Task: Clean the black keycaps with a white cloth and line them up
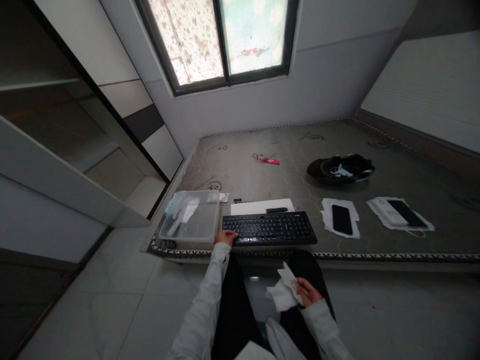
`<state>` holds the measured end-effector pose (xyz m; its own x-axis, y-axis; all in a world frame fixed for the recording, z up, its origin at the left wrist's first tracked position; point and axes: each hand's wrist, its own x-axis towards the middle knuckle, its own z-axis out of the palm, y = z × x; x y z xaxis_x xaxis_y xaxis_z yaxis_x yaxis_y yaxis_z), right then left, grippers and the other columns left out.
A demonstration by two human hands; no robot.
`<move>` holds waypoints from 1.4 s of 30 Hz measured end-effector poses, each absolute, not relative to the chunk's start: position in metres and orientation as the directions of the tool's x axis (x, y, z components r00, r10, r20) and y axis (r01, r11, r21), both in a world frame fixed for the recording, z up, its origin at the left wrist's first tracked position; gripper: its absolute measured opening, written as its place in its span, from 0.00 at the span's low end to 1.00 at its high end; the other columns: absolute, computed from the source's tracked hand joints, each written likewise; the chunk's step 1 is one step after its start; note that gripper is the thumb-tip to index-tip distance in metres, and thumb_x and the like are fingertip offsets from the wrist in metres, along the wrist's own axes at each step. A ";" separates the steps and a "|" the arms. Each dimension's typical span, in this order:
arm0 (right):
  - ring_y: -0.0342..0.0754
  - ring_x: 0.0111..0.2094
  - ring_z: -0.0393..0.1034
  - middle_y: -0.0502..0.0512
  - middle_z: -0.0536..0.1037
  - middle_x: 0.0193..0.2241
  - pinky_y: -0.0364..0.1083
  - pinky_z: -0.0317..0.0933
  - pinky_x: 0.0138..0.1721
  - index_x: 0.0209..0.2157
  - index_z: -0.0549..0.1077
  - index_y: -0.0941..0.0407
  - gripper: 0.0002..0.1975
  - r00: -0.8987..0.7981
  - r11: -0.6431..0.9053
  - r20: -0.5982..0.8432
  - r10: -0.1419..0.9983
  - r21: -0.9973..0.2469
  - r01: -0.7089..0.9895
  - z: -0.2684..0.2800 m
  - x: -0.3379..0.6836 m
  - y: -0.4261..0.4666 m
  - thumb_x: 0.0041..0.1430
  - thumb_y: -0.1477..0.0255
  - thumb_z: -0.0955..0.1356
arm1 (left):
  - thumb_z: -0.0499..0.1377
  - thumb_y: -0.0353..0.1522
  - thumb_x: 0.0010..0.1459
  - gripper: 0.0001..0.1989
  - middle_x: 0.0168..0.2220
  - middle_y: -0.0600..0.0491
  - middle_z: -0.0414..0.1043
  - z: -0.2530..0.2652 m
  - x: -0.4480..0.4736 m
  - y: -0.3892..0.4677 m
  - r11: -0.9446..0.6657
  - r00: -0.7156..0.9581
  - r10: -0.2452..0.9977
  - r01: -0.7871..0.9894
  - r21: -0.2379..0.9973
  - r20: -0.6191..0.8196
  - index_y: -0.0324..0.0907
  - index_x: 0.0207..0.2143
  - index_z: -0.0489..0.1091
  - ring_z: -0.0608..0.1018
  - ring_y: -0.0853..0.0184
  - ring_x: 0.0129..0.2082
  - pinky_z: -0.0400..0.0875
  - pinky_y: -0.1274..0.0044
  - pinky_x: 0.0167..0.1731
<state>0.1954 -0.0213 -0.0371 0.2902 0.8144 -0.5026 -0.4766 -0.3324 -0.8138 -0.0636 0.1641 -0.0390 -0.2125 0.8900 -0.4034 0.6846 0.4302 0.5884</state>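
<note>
A black keyboard (270, 228) lies along the mattress's front edge. My left hand (225, 237) is at its near left corner, the fingers closed on that corner; the thumb's place under or beside it is hard to make out. Low over my right knee, my right hand (309, 292) pinches a crumpled white tissue (282, 295), which hangs loose to the left of the fingers. Behind the keyboard is a white sheet or flat box (247, 207) with a dark pen-like stick (276, 210) on it.
On the mattress (240, 170) stand a clear plastic box (202, 215) at left, a black cap (339, 169), a red packet (270, 160) and a phone (342, 220) on white paper. Farther right, a white device and another dark phone (407, 213) lie together. An open cupboard (123, 170) borders the left.
</note>
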 end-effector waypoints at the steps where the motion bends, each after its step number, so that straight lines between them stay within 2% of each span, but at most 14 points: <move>1: 0.45 0.17 0.69 0.52 0.78 0.16 0.41 0.62 0.19 0.20 0.75 0.56 0.25 0.289 -0.335 -0.505 0.813 -0.812 -0.478 -0.036 0.196 -0.021 0.21 0.54 0.79 | 0.57 0.37 0.61 0.12 0.41 0.50 0.74 -0.039 -0.063 0.165 0.431 -0.213 0.889 0.688 0.584 -0.405 0.37 0.41 0.71 0.76 0.66 0.39 0.73 0.68 0.41; 7: 0.45 0.17 0.68 0.53 0.78 0.15 0.41 0.62 0.19 0.19 0.75 0.57 0.25 0.208 -0.383 -0.523 0.826 -0.793 -0.473 -0.036 0.200 -0.018 0.19 0.54 0.79 | 0.57 0.37 0.60 0.12 0.41 0.50 0.74 -0.039 -0.064 0.169 0.442 -0.225 0.881 0.703 0.557 -0.416 0.38 0.41 0.71 0.76 0.65 0.41 0.72 0.67 0.43; 13: 0.46 0.17 0.69 0.53 0.78 0.16 0.42 0.62 0.19 0.21 0.74 0.56 0.25 0.256 -0.333 -0.478 0.840 -0.828 -0.452 -0.041 0.196 -0.021 0.24 0.52 0.78 | 0.57 0.37 0.61 0.12 0.41 0.50 0.74 -0.038 -0.065 0.170 0.448 -0.230 0.879 0.696 0.562 -0.417 0.38 0.41 0.71 0.77 0.65 0.40 0.72 0.67 0.42; 18: 0.45 0.17 0.69 0.52 0.77 0.15 0.41 0.62 0.20 0.22 0.74 0.56 0.25 0.251 -0.334 -0.480 0.841 -0.824 -0.459 -0.039 0.194 -0.020 0.24 0.52 0.78 | 0.56 0.36 0.61 0.12 0.44 0.49 0.73 -0.039 -0.067 0.170 0.449 -0.238 0.883 0.679 0.580 -0.406 0.39 0.44 0.70 0.76 0.65 0.40 0.73 0.68 0.41; 27: 0.44 0.14 0.66 0.53 0.77 0.14 0.41 0.58 0.16 0.19 0.74 0.57 0.26 0.248 -0.353 -0.503 0.828 -0.812 -0.465 -0.024 0.194 -0.018 0.18 0.52 0.78 | 0.57 0.36 0.61 0.12 0.42 0.49 0.73 -0.045 -0.070 0.178 0.446 -0.197 0.870 0.704 0.553 -0.452 0.37 0.42 0.70 0.76 0.65 0.40 0.73 0.68 0.41; 32: 0.45 0.15 0.67 0.54 0.77 0.15 0.42 0.60 0.17 0.18 0.73 0.57 0.27 0.271 -0.346 -0.497 0.825 -0.821 -0.454 -0.021 0.192 -0.018 0.17 0.51 0.78 | 0.57 0.37 0.60 0.12 0.42 0.49 0.74 -0.042 -0.070 0.176 0.441 -0.214 0.875 0.723 0.533 -0.434 0.38 0.41 0.71 0.76 0.65 0.41 0.72 0.67 0.42; 42: 0.44 0.15 0.66 0.53 0.78 0.15 0.41 0.59 0.17 0.19 0.75 0.56 0.25 0.246 -0.329 -0.473 0.846 -0.827 -0.456 -0.031 0.195 -0.021 0.21 0.52 0.78 | 0.57 0.37 0.60 0.11 0.41 0.50 0.74 -0.037 -0.066 0.171 0.426 -0.243 0.891 0.741 0.519 -0.384 0.38 0.39 0.71 0.76 0.65 0.40 0.72 0.67 0.43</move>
<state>0.1947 -0.0212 -0.0308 0.2465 0.8459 -0.4730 -0.4559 -0.3294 -0.8268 -0.0658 0.1715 -0.0369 -0.2433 0.8909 -0.3836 0.7408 0.4259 0.5194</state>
